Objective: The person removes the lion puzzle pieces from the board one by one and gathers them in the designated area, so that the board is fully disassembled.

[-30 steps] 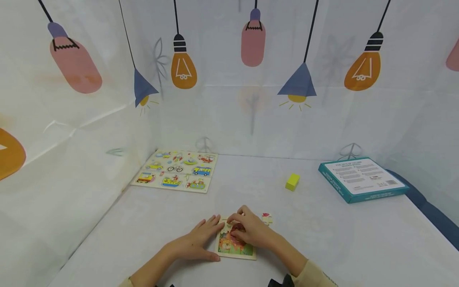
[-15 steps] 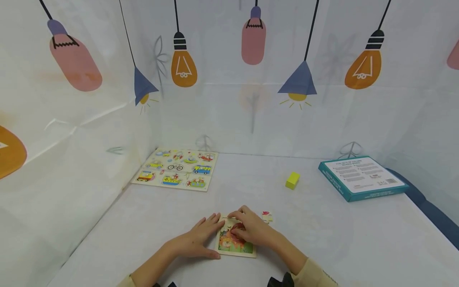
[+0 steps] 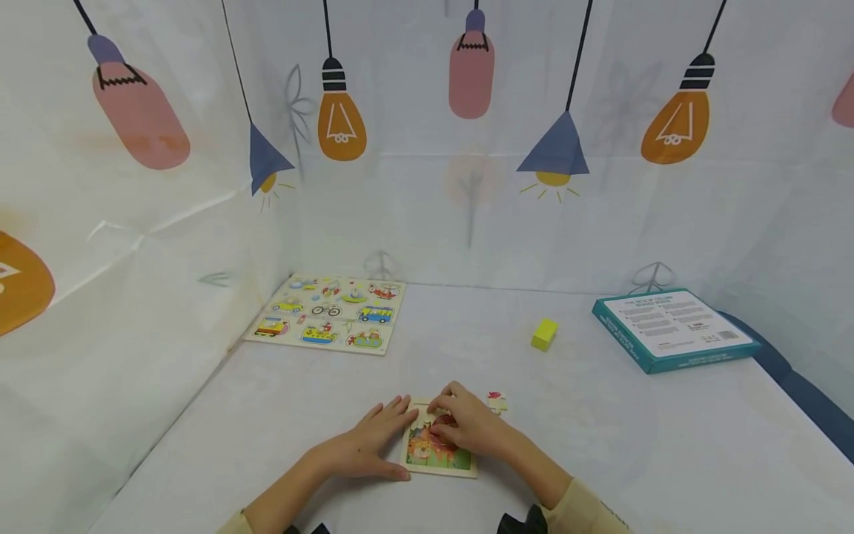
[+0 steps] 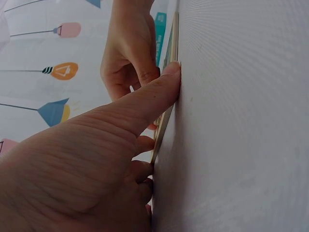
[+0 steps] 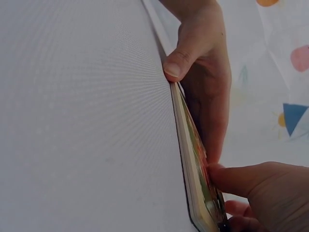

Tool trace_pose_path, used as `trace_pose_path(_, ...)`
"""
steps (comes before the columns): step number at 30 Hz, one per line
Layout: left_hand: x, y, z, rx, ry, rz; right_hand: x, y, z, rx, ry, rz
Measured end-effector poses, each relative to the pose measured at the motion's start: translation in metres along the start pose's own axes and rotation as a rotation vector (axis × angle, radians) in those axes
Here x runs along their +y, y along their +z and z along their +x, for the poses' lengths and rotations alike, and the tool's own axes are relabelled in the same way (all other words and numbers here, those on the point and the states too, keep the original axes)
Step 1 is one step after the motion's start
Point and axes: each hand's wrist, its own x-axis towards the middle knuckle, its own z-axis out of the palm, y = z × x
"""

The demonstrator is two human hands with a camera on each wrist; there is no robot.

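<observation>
One small rectangular, wood-rimmed picture puzzle [image 3: 440,472], flat on the white table [image 3: 267,415], braced along its left edge by the bare left hand [image 3: 370,447], straight-fingered and clasping nothing, likely against sliding. Worked from above with the bare right hand [image 3: 472,428], bent-fingered and touching its face; cannot tell if pinching anything. Just beyond, a loose pale puzzle piece with red print [image 3: 497,401], probably placed for easy reach.

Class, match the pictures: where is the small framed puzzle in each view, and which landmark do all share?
Head: the puzzle lies low centre, partly under the right hand.
Left wrist: the puzzle is an edge-on strip, upper middle, partly hidden by the left hand.
Right wrist: the puzzle, edge-on, slants down right of centre.
Shared landmark: the left hand, at the puzzle's edge.
</observation>
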Motion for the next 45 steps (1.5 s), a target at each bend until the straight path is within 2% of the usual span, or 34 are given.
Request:
trace_pose_path(12, 0.0, -0.001, 0.002, 0.002, -0.017, 0.0, 0.005, -0.01, 0.001, -0.016, -0.055, 0.019)
trace_pose_path(23, 0.001, 0.0, 0.0, 0.014, -0.006, -0.003, 0.01, -0.033, -0.005, -0.017, 0.035, -0.007)
trace_pose_path(32, 0.001, -0.001, 0.001, 0.004, -0.021, -0.001, 0.021, -0.04, -0.015, 0.015, 0.049, -0.055)
trace_pose_path(39, 0.0, -0.001, 0.001, 0.01, -0.014, -0.005, 0.032, -0.047, -0.026, 0.011, 0.124, -0.073)
trace_pose_path(45, 0.001, -0.001, 0.001, 0.006, -0.015, -0.002, 0.039, -0.051, -0.036, 0.038, 0.14, -0.07)
